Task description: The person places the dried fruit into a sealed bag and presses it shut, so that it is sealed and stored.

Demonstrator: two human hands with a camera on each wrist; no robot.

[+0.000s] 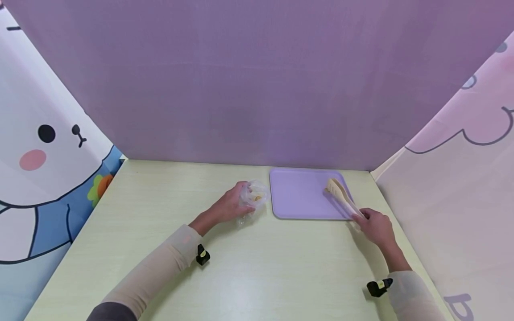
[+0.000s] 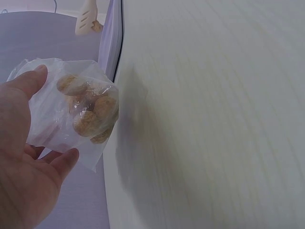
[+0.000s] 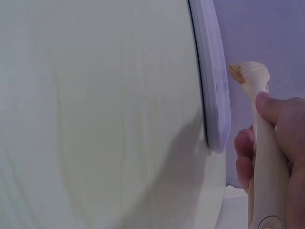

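My left hand (image 1: 233, 204) holds a clear plastic bag (image 1: 246, 196) just left of the lilac tray (image 1: 295, 191). Inside the bag, in the left wrist view, are several rounded light-brown pieces (image 2: 93, 109) that look like a snack. My right hand (image 1: 376, 227) grips cream tongs (image 1: 341, 195) by their handle, at the tray's near right corner. The slotted head of the tongs is over the right part of the tray. In the right wrist view a small brown piece (image 3: 236, 73) sits at the tongs' tip, between their ends.
The tray lies on a pale wood-grain table (image 1: 241, 267), near a purple back panel (image 1: 257, 89). Printed cloth panels (image 1: 44, 187) stand along the left and right sides. Each sleeve cuff carries a small black device (image 1: 203, 255).
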